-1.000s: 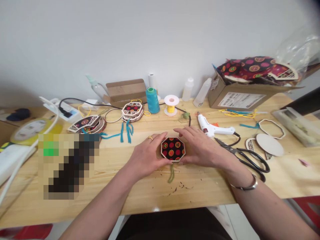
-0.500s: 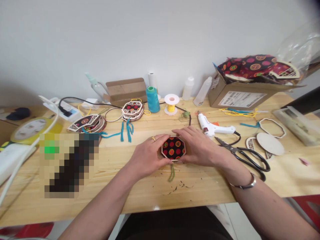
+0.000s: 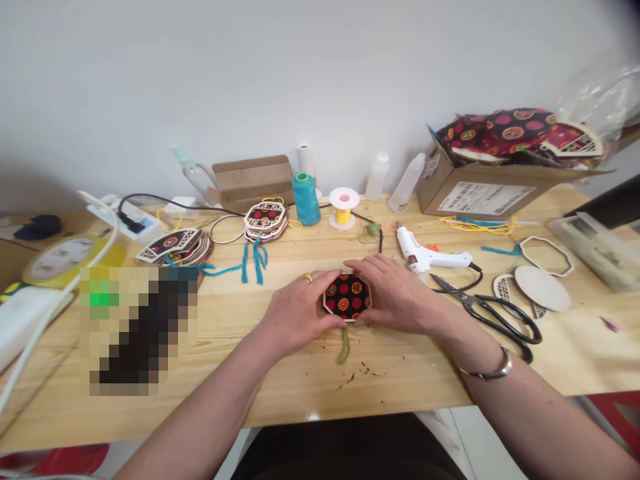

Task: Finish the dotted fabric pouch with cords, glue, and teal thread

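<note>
Almost nothing has changed over the last 1 second: from where I watch, the view has drifted slightly, while my 2 hands and the octagonal piece point(image 3: 347, 297) have stayed practically in place. I read that as a steady hold, with careful pressure or alignment mattering more than travel at this point.

My left hand point(image 3: 300, 305) has its grip closed around the left side of the piece, thumb at the near edge and fingers toward the far edge. My right hand point(image 3: 401, 293) mirrors it on the right, so both grips are narrowed to the width of the piece and have hold of it. It sits between them near the front of the bench point(image 3: 280, 393); I cannot tell whether its underside touches the wood.

The piece has 8 sides: a thin, pale rim, wood by its look, around black fabric printed with red dots and bright round flowers. A soft olive cord point(image 3: 343, 347) emerges at its near edge and lies in a narrow loop. Just beside that, dark scraps point(image 3: 365, 369) are scattered, thin and crumb-like, on the smooth, grained wood.

To the right I see scissors point(image 3: 505, 321) with black looped handles, a glossy white glue gun point(image 3: 437, 257) and a flat, pale disc point(image 3: 543, 287).
</note>
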